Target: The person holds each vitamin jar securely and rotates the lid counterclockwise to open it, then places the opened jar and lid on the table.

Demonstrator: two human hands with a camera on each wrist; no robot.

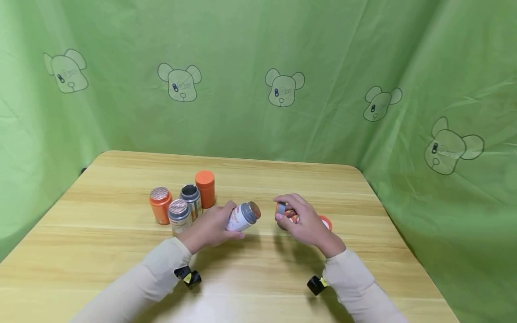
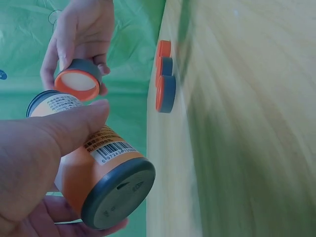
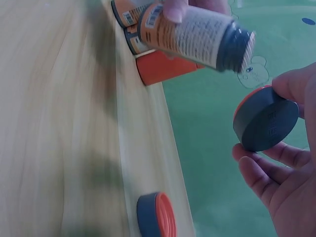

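My left hand (image 1: 210, 226) grips a pill bottle (image 1: 241, 218) with a white-and-orange label and a grey neck. The bottle is tilted above the table, its uncapped mouth toward the right and covered by a seal. In the left wrist view its barcode and dark base (image 2: 121, 192) show. My right hand (image 1: 304, 223) pinches a round grey cap (image 3: 266, 121) with an orange rim between thumb and fingers. In the left wrist view the cap's pale inside faces the bottle, and the two are apart.
Left of my left hand stand an orange bottle (image 1: 160, 210) and a grey-necked bottle (image 1: 180, 220), both foil-topped, a dark-topped bottle (image 1: 191, 197) and an orange bottle with its lid on (image 1: 205, 188). Several caps, including a grey-and-orange cap (image 2: 167, 94), lie on the wooden table (image 1: 258, 278).
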